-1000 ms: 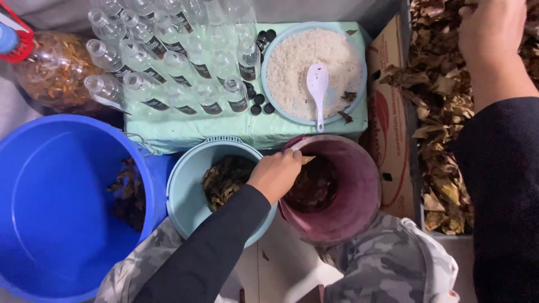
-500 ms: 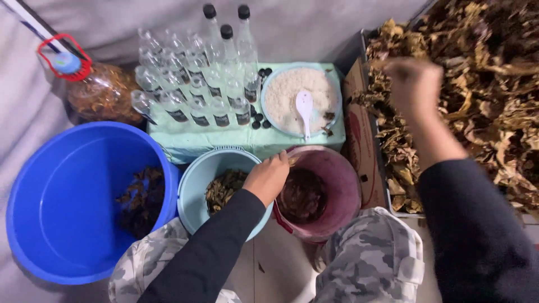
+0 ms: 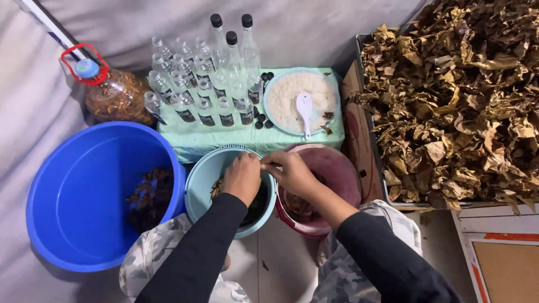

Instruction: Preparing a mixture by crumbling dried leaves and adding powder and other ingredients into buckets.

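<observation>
Both hands meet over the light-blue bowl: left hand and right hand, fingers pinching a small dried leaf piece, mostly hidden. Likely light, brittle, crumbly; hold gently by its edge. Maroon bowl just right of it.

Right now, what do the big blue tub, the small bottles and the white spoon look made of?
Big blue tub: plastic, smooth and slightly glossy, with soft highlights. Small bottles: clear, glass or hard plastic; hard to tell. White spoon: opaque, probably plastic, possibly ceramic, lying on white grains.
</observation>
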